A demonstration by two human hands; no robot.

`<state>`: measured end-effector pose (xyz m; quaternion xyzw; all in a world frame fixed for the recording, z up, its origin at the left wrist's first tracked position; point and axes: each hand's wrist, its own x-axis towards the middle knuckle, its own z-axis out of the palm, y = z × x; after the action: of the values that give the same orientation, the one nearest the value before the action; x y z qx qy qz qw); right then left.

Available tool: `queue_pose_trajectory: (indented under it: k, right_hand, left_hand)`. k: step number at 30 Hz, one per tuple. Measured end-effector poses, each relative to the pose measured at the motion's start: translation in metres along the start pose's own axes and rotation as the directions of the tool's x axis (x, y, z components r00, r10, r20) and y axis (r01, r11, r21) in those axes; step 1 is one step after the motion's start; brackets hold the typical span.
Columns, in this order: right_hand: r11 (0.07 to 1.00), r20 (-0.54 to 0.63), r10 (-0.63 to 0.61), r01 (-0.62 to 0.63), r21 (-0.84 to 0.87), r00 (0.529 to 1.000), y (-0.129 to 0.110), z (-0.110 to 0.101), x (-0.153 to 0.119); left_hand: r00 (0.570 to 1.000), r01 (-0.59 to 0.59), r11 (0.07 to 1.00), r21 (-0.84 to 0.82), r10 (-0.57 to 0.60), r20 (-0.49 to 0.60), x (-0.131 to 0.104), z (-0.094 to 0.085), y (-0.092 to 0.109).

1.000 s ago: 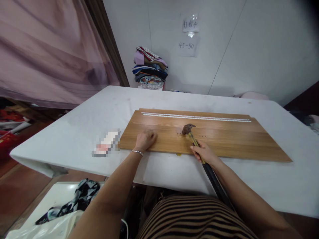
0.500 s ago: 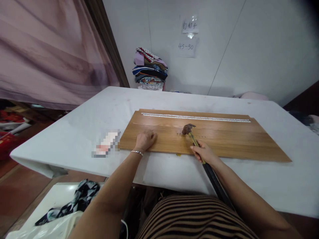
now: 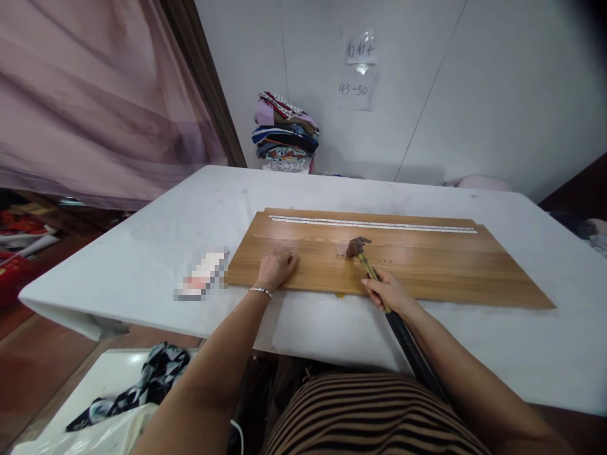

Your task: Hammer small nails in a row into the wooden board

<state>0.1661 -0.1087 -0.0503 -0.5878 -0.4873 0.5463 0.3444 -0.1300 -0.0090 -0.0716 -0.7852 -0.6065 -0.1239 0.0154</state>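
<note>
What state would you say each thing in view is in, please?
Hammer: gripped, head over the board.
Right hand: closed around the hammer.
Left hand: curled, on the board's near left part.
Board: flat on the table.
White strips: straight, along the board's far side.
Dark specks: on the board, too small to identify.
Fabric pile: folded and stacked.
Curtain: hanging in folds.
Paper notes: stuck to the wall.

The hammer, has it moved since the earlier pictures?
No, the hammer shows no visible shift; its head stays over the same part of the wooden board.
</note>
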Motion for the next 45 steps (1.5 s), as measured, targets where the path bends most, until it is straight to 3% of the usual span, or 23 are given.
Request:
queue_pose_trajectory:
  k: [17,45]
  right_hand:
    - [1.0,-0.002,0.005,-0.005,0.011,1.0,-0.0023,0.0004,-0.0016]
    - [1.0,-0.006,0.003,-0.003,-0.015,1.0,-0.0029,0.0001,-0.0004]
  left_hand:
    - [1.0,0.011,0.998,-0.065,-0.012,-0.008,0.0,0.0009,-0.0005]
    - [0.999,0.032,0.999,-0.023,-0.032,0.023,-0.0006,-0.0017,0.001]
